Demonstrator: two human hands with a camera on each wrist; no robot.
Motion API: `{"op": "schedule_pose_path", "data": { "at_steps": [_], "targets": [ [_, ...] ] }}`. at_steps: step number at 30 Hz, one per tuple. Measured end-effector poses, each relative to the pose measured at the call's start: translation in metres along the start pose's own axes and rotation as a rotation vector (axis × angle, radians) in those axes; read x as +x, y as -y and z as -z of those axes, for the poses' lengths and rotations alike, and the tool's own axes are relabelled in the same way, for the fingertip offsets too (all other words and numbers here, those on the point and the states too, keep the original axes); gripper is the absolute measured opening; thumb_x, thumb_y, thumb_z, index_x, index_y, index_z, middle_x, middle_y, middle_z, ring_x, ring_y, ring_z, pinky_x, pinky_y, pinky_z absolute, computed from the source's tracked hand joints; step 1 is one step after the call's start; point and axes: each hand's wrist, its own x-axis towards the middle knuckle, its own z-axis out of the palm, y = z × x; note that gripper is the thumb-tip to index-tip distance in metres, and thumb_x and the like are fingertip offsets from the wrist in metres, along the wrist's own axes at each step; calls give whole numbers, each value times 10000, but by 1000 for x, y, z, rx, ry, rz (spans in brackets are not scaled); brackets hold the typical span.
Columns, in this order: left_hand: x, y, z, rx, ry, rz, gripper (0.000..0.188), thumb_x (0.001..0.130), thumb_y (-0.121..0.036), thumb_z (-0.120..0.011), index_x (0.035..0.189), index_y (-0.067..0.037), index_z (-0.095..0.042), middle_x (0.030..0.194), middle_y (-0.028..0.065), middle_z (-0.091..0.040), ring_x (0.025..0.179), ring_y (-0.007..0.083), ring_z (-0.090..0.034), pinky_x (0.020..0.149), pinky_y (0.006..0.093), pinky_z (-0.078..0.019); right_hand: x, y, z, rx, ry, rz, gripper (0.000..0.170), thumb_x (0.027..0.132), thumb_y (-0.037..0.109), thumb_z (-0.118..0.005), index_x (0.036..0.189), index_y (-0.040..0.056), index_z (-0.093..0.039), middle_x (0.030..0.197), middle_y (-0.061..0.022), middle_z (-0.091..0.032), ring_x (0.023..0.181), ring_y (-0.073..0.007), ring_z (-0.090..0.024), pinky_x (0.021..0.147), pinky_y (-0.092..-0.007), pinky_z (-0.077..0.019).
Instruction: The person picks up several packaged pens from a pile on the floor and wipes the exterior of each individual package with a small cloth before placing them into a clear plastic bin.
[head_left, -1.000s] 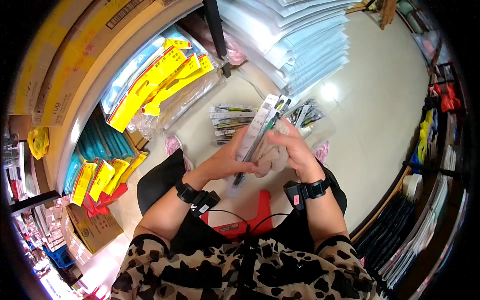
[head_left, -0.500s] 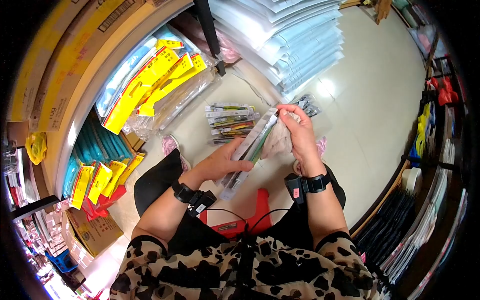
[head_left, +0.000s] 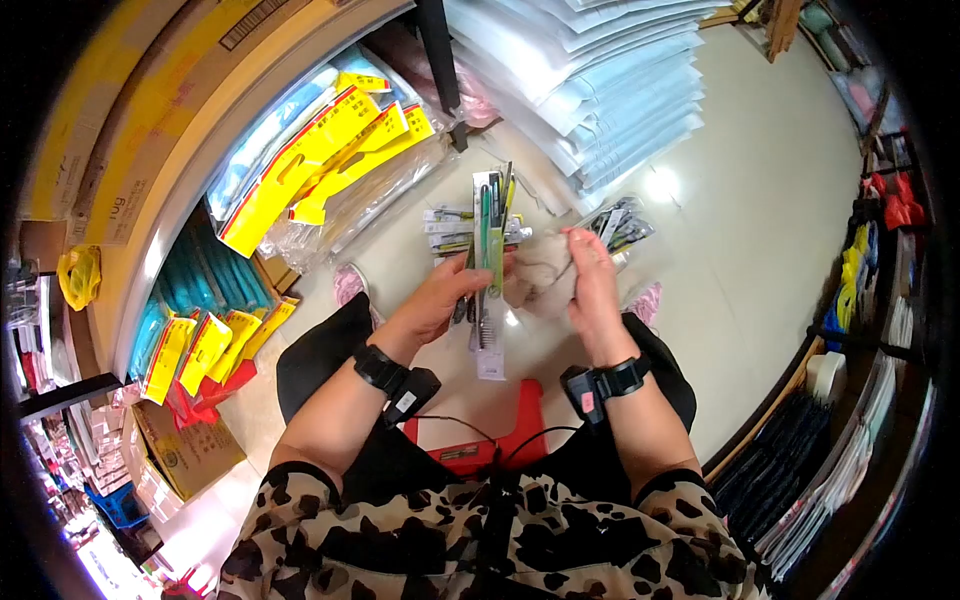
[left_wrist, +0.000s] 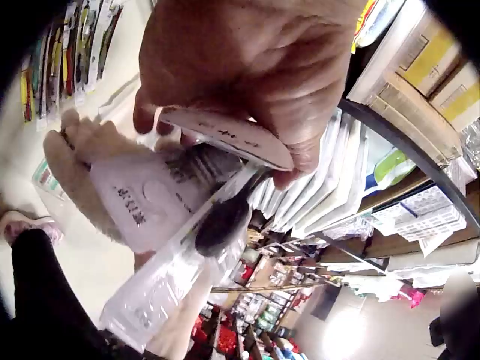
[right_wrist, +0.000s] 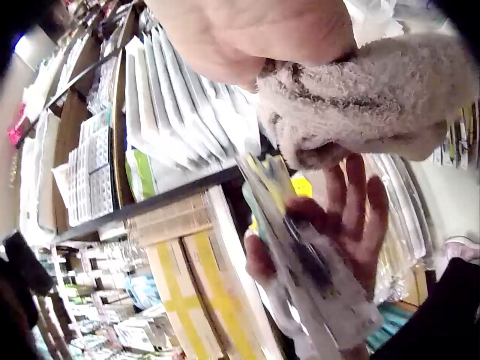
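Note:
My left hand [head_left: 438, 303] grips several toothbrushes [head_left: 487, 225] in slim clear packs, thumb across their front. In the left wrist view, the bristle ends of the packs [left_wrist: 154, 289] show close below the palm. A crumpled beige cloth [head_left: 540, 278] with a fuzzy surface is in my right hand [head_left: 597, 290], just right of the packs. The right wrist view shows this cloth [right_wrist: 375, 97] bunched under the fingers, with the left hand [right_wrist: 356, 217] and the packs beyond it.
More packaged toothbrushes [head_left: 450, 232] lie stacked on the floor behind my hands, and another pile [head_left: 625, 225] sits to their right. A red stool [head_left: 525, 415] is between my legs. White-blue packages [head_left: 620, 110] stand ahead; shelves with yellow-labelled packs [head_left: 300, 170] are at the left.
The toothbrush packs have turned from slanting to nearly upright in the head view, their coloured handles now facing up. The cloth has moved off their upper end to beside them.

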Motion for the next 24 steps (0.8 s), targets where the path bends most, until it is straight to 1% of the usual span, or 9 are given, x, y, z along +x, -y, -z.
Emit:
{"op": "schedule_pose_path", "data": {
  "at_steps": [3, 6, 9, 12, 15, 18, 21, 22, 24],
  "targets": [
    [-2, 2, -12, -19, -55, -6, 474, 861, -208, -509, 1290, -34, -405, 1099, 43, -561, 975, 122, -545, 831, 269, -468, -17, -21, -12, -143, 118, -38, 279, 952, 324, -438, 1051, 80, -529, 949, -32, -570, 861, -117, -551, 743, -263, -468],
    [0, 9, -20, -139, -59, -31, 482, 874, -217, -502, 1316, -79, -370, 1111, 32, -548, 956, 109, -542, 825, 267, -462, -51, -6, -46, 193, 193, -211, 257, 952, 256, -451, 1097, 52, -509, 1018, -31, -549, 930, -106, -503, 838, -248, -397],
    [3, 10, -21, -145, -60, -17, 439, 881, -223, -495, 1282, -73, -399, 1100, 34, -544, 940, 106, -544, 807, 277, -472, -47, -8, -40, -107, 241, -62, 284, 955, 245, -431, 1154, 45, -464, 1076, -74, -523, 952, -155, -505, 857, -278, -391],
    [0, 10, -26, -109, -122, 15, 393, 889, -235, -480, 1239, -64, -425, 1033, 37, -561, 888, 106, -557, 771, 280, -484, -41, -24, -33, -626, 258, 294, 295, 954, 229, -417, 1166, 28, -462, 1115, -141, -490, 1001, -235, -490, 873, -306, -386],
    [3, 14, -19, -204, -150, 4, 339, 898, -252, -463, 1167, -47, -469, 973, 36, -578, 821, 124, -573, 746, 283, -493, -43, -16, -37, -818, 312, 520, 349, 905, 216, -497, 1190, 18, -460, 1168, -199, -445, 1054, -321, -454, 896, -358, -379],
    [9, 17, -10, -258, -252, 10, 326, 907, -295, -452, 1103, -43, -512, 930, 40, -603, 782, 144, -592, 717, 287, -502, -61, 13, -49, -1152, 226, 869, 447, 826, 228, -599, 1199, 20, -471, 1207, -199, -427, 1076, -361, -439, 920, -409, -369],
    [6, 4, -6, -476, -215, 30, 292, 888, -285, -496, 1073, -62, -538, 923, 33, -604, 819, 135, -590, 701, 280, -496, -74, 31, -50, -1084, 504, 912, 543, 754, 244, -669, 1206, 20, -469, 1240, -197, -407, 1095, -385, -427, 931, -452, -363],
    [6, 4, -3, -470, -229, 25, 301, 898, -318, -488, 1070, -78, -544, 928, 40, -618, 826, 148, -606, 727, 291, -502, -76, 24, -49, -1084, 571, 883, 594, 730, 275, -700, 1208, 18, -460, 1243, -201, -401, 1107, -386, -421, 938, -456, -363],
    [4, 2, -3, -460, -243, 42, 324, 898, -346, -493, 1073, -77, -544, 935, 38, -616, 826, 145, -605, 740, 294, -501, -71, 8, -47, -1152, 569, 929, 651, 709, 298, -719, 1233, 22, -448, 1268, -194, -388, 1131, -370, -405, 938, -437, -364]
  ]
}}
